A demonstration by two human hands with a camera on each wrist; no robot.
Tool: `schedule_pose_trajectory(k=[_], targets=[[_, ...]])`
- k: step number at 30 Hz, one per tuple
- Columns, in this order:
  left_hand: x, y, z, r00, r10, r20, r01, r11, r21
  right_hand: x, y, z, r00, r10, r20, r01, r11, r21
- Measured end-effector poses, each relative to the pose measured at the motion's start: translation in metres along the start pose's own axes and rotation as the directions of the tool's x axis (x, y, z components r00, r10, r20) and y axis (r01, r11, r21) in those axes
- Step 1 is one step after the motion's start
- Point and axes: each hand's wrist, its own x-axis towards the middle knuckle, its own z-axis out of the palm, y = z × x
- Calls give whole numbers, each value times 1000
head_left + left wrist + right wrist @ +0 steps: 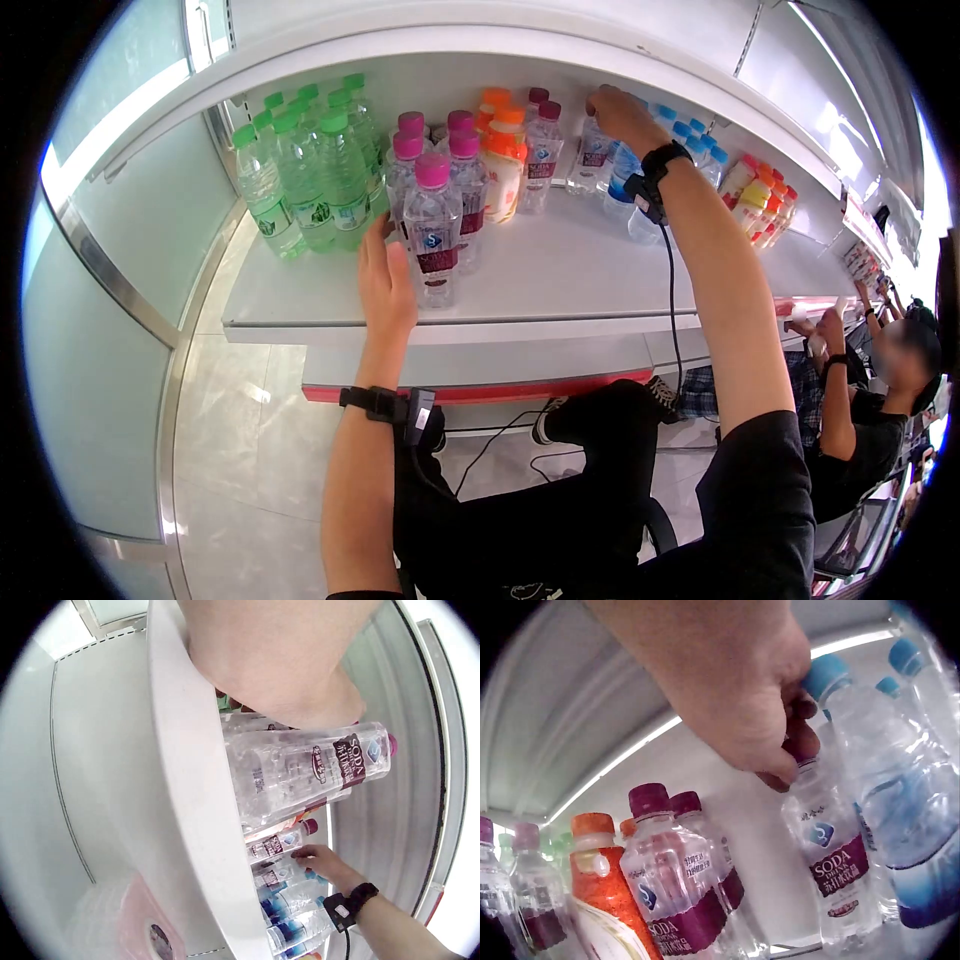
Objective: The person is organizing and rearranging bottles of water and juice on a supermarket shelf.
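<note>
My right hand (628,115) pinches a clear soda water bottle (832,862) by its cap; the cap is mostly hidden by the fingers. This bottle stands upright between a blue-capped water bottle (904,780) and dark-purple-capped soda bottles (679,892). On the left, my left hand (388,280) has its fingers extended along the left side of the pink-capped soda bottles. The front pink-capped bottle (434,235) is close to the shelf's front edge, its burgundy label facing me. In the left wrist view, the left hand (285,667) partly covers the bottles behind it.
Green-capped bottles (340,175) fill the left end of the white shelf (560,280). Orange-capped bottles (505,165) stand in the middle, and small red- and orange-capped bottles (765,205) are at the right. An upper shelf edge (480,45) overhangs them. Another person (880,400) sits at far right.
</note>
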Motion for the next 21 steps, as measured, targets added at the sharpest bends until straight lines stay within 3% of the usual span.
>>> schedule_pose_trajectory(k=[6,9,11,14,21], targets=[[0,-2,2,1000,17,-21,-18,1000,-10,-8,-6,2,994,-33,-107,29,999,-34],[0,1,1,1000,23,-21,-23,1000,-11,-15,-26,-11,988,20,-150,-32,996,-82],[-1,-6,3,1000,19,-23,-20,999,-44,-17,-47,-22,945,165,-281,-54,930,364],[-1,-4,3,1000,7,-25,-9,997,-73,-27,-80,-40,981,126,-149,-46,892,449],[-1,-4,2,1000,-5,-25,3,998,-67,-27,-73,-27,985,44,-165,37,888,459]])
